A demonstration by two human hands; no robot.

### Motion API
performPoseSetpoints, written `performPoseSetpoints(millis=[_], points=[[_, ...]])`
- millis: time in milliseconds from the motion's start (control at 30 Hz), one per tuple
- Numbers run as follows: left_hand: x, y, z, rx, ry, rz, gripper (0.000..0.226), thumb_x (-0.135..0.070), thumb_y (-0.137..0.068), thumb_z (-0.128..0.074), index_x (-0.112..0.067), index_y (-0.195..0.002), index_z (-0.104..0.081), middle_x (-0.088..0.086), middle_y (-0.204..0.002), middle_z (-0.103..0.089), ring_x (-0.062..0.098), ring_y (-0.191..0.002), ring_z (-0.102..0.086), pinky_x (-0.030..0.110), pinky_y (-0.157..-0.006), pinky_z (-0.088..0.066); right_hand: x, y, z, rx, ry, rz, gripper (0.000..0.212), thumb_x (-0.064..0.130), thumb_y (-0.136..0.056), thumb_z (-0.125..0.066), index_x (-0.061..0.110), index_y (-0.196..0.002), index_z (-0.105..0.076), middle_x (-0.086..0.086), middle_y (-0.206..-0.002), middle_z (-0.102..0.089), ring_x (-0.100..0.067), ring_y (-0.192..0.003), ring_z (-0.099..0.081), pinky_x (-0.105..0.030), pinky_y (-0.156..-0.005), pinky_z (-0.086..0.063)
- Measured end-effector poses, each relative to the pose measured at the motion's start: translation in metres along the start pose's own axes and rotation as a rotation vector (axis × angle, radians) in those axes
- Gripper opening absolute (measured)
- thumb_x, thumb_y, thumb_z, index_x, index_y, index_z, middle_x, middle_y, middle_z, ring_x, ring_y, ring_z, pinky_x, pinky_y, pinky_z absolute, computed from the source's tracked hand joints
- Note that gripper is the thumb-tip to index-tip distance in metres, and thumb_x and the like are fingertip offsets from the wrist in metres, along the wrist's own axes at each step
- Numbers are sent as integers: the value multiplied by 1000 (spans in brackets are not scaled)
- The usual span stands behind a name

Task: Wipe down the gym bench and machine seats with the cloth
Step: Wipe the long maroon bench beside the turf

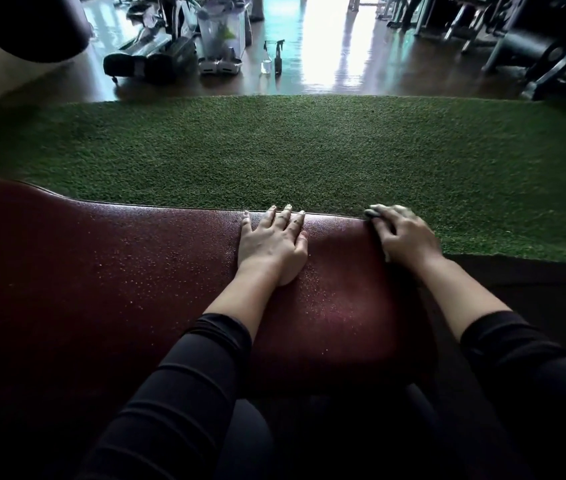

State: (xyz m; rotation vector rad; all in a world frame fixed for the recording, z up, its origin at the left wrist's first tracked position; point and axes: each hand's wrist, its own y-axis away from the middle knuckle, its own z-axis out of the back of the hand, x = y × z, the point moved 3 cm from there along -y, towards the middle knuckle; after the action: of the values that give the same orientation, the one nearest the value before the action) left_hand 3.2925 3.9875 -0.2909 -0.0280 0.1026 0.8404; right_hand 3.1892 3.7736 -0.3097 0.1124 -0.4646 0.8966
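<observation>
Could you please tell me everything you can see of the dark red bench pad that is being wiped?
The bench pad is dark red, grained, vinyl-like upholstery with dark edge piping, speckled with fine droplets or specks. It lies flat across the lower view, wider at the left, ending at the right. The left hand rests flat on it, fingers reaching its far edge. The right hand presses a pale, blurred cloth at its far right corner. Green turf lies beyond it.

Nothing readable is showing anywhere here: no labels, brands, numbers or signs. The two spray bottles standing on the far floor are too small and blurred for any lettering.
</observation>
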Motion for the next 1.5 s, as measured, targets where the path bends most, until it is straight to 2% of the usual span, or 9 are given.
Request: performPoseSetpoints(millis=[100,233,367,500,633,800,967,1200,1500], points=[[-1,-1,0,-10,0,7,54,-48,-101,-17,-37,-153,-10,-12,-162,-5,13,-149,-2,51,-117,4,-20,49,0,-46,-235,-57,40,31,-98,-48,25,-138,-49,-6,-142,-48,-25,-130,-43,-32,-109,-29],[-2,0,1,-9,-10,9,54,-47,-101,-17,-37,-154,-9,-12,-162,-4,13,-149,-2,51,-117,4,21,79,-7,-202,22,180,47,44,-91,-39,23,-128,-60,-10,-136,-52,-36,-122,-47,-41,-107,-31],[-2,0,1,-6,-14,11,54,-47,-101,-17,-36,-154,-9,-11,-162,-4,13,-149,-1,50,-117,5,73,56,-25,-75,93,334,43,40,-96,-43,30,-137,-49,-4,-149,-38,-34,-133,-30,-40,-115,-17],[-1,1,1,-2,-15,6,54,-46,-101,-17,-35,-154,-9,-11,-162,-4,13,-149,-1,50,-117,5,66,28,-22,-80,89,278,42,38,-97,-47,32,-139,-46,-2,-150,-37,-25,-139,-27,-30,-115,-9],[-2,2,0,-8,-17,-8,55,-46,-101,-17,-36,-154,-8,-11,-162,-3,13,-149,-1,50,-117,6,34,33,-7,-74,61,151,41,37,-98,-47,28,-138,-48,-3,-150,-36,-25,-139,-26,-30,-115,-13],[-1,1,0,-19,-11,-5,55,-46,-101,-18,-36,-153,-10,-11,-162,-4,14,-149,-2,50,-117,4,51,78,-15,-106,120,222,49,44,-89,-38,30,-134,-54,-5,-145,-42,-35,-131,-33,-42,-112,-20],[0,1,1,-17,-17,-2,54,-47,-101,-16,-36,-153,-10,-12,-162,-4,13,-149,-2,50,-117,4,86,44,-24,-50,76,291,43,39,-98,-42,30,-140,-44,-1,-152,-32,-29,-138,-25,-35,-115,-11],[0,1,2,-11,-4,-4,54,-45,-101,-17,-37,-154,-10,-12,-162,-5,13,-149,-2,49,-117,4,35,28,-13,-81,52,128,45,41,-98,-42,27,-141,-43,-4,-152,-33,-25,-142,-23,-32,-115,-11],[1,3,4,17,-6,-7,54,-45,-101,-17,-36,-154,-9,-12,-162,-4,13,-149,-2,48,-117,3,61,78,-9,-66,-75,224,62,42,-85,-63,36,-142,-40,4,-158,-8,-19,-143,-13,-40,-114,-18]])
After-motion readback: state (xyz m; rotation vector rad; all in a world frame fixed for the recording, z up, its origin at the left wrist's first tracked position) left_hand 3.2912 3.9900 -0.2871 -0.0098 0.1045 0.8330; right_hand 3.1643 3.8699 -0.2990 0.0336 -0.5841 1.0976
